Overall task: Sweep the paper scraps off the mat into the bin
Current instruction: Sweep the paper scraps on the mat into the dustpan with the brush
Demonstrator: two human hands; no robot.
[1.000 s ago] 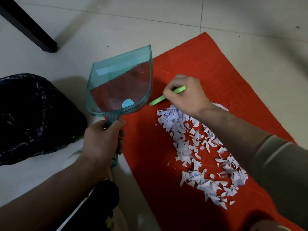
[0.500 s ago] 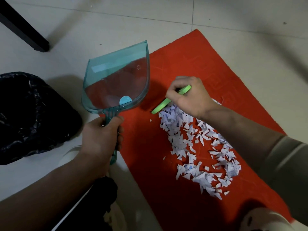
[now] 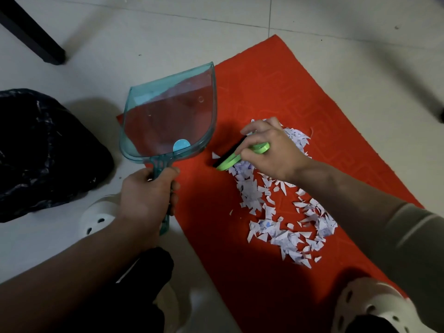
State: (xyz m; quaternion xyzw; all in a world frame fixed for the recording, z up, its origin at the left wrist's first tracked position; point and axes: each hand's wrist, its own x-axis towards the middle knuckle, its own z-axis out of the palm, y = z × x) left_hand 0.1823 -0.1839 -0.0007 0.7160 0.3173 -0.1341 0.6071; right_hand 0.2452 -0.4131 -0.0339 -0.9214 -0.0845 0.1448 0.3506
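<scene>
On the tiled floor at far left sits a bin lined with a crumpled black plastic bag (image 3: 45, 150); its contents cannot be made out. Beside it, a translucent teal plastic dustpan (image 3: 168, 118) holds no scraps; only a round pale-blue sticker shows near its neck. Its open lip points away from the person, long axis running from handle to far edge, its pan over the near-left corner of the red rectangular mat (image 3: 276, 97). Left hand (image 3: 146, 195): fingers curled tight around the dustpan handle. Right hand (image 3: 269, 150): fingers closed on a lime-green brush with dark bristles (image 3: 234, 157), lying diagonally, bristle end toward the dustpan. White paper scraps (image 3: 276, 212) lie on the mat, trailing from the brush toward the near right.
</scene>
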